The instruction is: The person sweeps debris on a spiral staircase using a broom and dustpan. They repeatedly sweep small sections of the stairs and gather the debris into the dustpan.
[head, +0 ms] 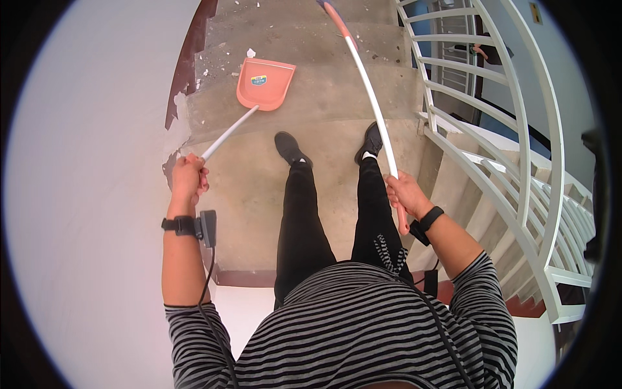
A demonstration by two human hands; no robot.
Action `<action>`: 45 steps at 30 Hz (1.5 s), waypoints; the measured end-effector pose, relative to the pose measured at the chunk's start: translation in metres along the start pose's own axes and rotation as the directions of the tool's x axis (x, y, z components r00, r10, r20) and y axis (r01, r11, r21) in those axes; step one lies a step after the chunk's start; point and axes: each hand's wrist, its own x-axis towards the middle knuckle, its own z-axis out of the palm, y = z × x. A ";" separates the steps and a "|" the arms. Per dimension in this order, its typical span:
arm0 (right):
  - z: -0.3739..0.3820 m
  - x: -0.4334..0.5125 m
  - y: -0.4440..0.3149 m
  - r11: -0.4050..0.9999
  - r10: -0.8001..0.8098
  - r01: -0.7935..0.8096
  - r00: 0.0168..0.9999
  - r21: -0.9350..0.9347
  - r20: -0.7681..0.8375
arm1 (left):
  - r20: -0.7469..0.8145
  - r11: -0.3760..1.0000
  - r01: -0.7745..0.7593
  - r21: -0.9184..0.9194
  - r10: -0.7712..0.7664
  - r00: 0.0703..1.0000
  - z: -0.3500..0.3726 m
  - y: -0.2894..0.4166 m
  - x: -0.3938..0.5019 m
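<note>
My left hand (188, 176) grips the end of a long-handled dustpan (262, 92). The pan is salmon-coloured plastic with a sticker inside, and its pale handle slants up and right from my fist. Its mouth faces away from me, towards the stairs. In my right hand (407, 194) is the white shaft of a broom (369, 92), held near its salmon-coloured grip end. The broom's salmon head lies at the top of the view, partly cut off, with dark bristles just showing. A white fragment (250, 53) rests just beyond the pan's lip.
Concrete steps (301, 41) lie ahead, scattered with white chips and grit. A white wall (97, 194) with peeling plaster runs along the left. White metal railings (522, 146) curve along the right, beside another flight (478, 214). Part of a person (493, 51) shows beyond the railings.
</note>
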 end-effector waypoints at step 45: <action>0.140 -0.027 -0.139 -0.017 -0.274 0.144 0.951 -0.989 0.143 | -0.246 0.782 0.184 -0.595 -0.395 0.885 -0.151 -0.250 -0.117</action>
